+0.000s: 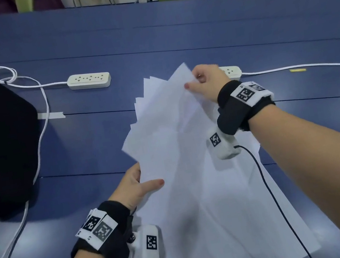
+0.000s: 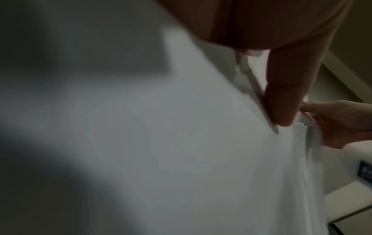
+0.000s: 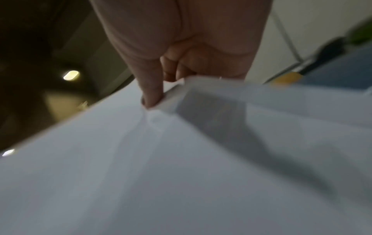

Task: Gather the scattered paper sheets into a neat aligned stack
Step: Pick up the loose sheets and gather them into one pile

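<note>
Left hand (image 1: 137, 187) pinching fanned paper sheets (image 1: 165, 134), right hand (image 1: 206, 82) pinching far edge

White paper sheets (image 1: 181, 149), blue table (image 1: 169, 26)

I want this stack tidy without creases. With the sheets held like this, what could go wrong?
The paper sheets are fanned out, pinched only at two edges by the left hand and right hand; loose ones may slip free. The thumb may crease the top sheet. The black cable across them may snag.
</note>
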Demonstrator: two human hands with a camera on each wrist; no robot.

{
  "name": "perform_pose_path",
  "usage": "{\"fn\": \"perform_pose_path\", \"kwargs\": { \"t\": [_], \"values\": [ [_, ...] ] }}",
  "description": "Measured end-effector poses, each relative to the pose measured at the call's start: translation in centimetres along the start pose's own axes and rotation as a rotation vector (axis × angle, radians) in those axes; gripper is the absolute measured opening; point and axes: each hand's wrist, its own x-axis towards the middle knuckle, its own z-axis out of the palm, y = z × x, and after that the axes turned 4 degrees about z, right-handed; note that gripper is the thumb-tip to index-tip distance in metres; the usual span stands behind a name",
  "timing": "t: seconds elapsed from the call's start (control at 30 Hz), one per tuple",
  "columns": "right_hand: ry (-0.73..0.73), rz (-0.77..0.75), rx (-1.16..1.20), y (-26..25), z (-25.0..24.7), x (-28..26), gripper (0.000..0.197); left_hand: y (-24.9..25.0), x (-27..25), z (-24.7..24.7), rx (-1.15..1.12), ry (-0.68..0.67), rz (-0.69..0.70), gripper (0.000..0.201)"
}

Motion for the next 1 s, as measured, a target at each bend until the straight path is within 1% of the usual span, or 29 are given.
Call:
{"fn": "perform_pose_path", "kwargs": {
  "t": [0.07, 0.1, 0.17, 0.2, 0.23, 0.27, 0.33, 0.37, 0.4, 0.47, 0.5, 0.53, 0.57, 0.6, 0.63, 0.7, 0.8, 0.87, 0.93, 0.97, 1.0],
  "values": [
    [0.088, 0.064, 0.081, 0.6, -1.1, 0.4, 0.014, 0.0, -0.1, 0.0, -0.029, -0.004, 0.012, 0.046],
    [0.130, 0.102, 0.111, 1.4, -1.7, 0.8, 0.009, 0.1, -0.2, 0.0, -0.033, -0.009, 0.016, 0.044],
    [0.202, 0.175, 0.123, 2.7, -2.9, 1.1, 0.010, 0.0, -0.4, -0.1, -0.036, -0.004, 0.018, 0.043],
    [0.215, 0.204, 0.133, 3.3, -3.5, 0.9, 0.013, -0.2, -0.5, -0.2, -0.046, 0.000, 0.018, 0.043],
    [0.197, 0.231, 0.133, 4.2, -3.9, 0.6, 0.018, -0.3, -0.5, -0.3, -0.060, 0.004, 0.014, 0.044],
    [0.138, 0.262, 0.151, 5.1, -4.0, 0.1, 0.020, -0.3, -0.6, -0.4, -0.075, 0.003, 0.015, 0.044],
    [-0.049, 0.370, 0.154, 7.6, -3.8, -0.7, 0.007, -0.4, -0.6, -0.5, -0.093, -0.005, 0.013, 0.043],
    [-0.137, 0.436, 0.102, 9.0, -3.3, -1.0, 0.003, -0.5, -0.5, -0.5, -0.097, -0.003, 0.011, 0.041],
    [-0.193, 0.491, 0.045, 10.0, -2.8, -1.6, 0.004, -0.7, -0.4, -0.6, -0.100, 0.004, 0.008, 0.041],
    [-0.258, 0.558, 0.073, 11.6, -1.7, -2.7, 0.008, -0.9, -0.2, -0.7, -0.092, 0.021, -0.013, 0.041],
    [-0.269, 0.578, 0.139, 12.3, -1.2, -3.2, 0.015, -1.0, -0.1, -0.8, -0.092, 0.031, -0.029, 0.042],
    [-0.273, 0.605, 0.189, 12.3, -0.7, -4.0, 0.026, -1.2, 0.1, -0.9, -0.097, 0.041, -0.042, 0.042],
    [-0.269, 0.628, 0.202, 12.5, -0.2, -4.4, 0.035, -1.3, 0.2, -0.9, -0.097, 0.047, -0.058, 0.042],
    [-0.268, 0.631, 0.208, 12.3, 0.2, -4.9, 0.040, -1.3, 0.2, -0.9, -0.090, 0.043, -0.070, 0.041],
    [-0.302, 0.628, 0.222, 12.1, 0.6, -5.2, 0.044, -1.2, 0.3, -0.8, -0.073, 0.031, -0.074, 0.042],
    [-0.318, 0.599, 0.172, 11.4, 1.0, -5.7, 0.050, -1.2, 0.5, -0.7, -0.026, 0.009, -0.077, 0.040],
    [-0.342, 0.618, 0.252, 9.7, 0.8, -6.5, 0.058, -1.3, 0.6, -0.7, 0.006, 0.010, -0.095, 0.038],
    [-0.354, 0.552, 0.238, 8.9, 1.4, -6.5, 0.068, -1.2, 0.6, -0.6, 0.025, -0.009, -0.115, 0.040],
    [-0.332, 0.453, 0.188, 7.8, 2.5, -6.4, 0.078, -1.1, 0.6, -0.4, 0.040, -0.019, -0.125, 0.044],
    [-0.322, 0.404, 0.168, 7.4, 3.2, -6.1, 0.078, -1.0, 0.6, -0.3, 0.041, -0.012, -0.132, 0.043],
    [-0.309, 0.350, 0.142, 7.1, 3.6, -6.0, 0.074, -1.0, 0.7, -0.2, 0.041, 0.009, -0.136, 0.043]
  ]
}}
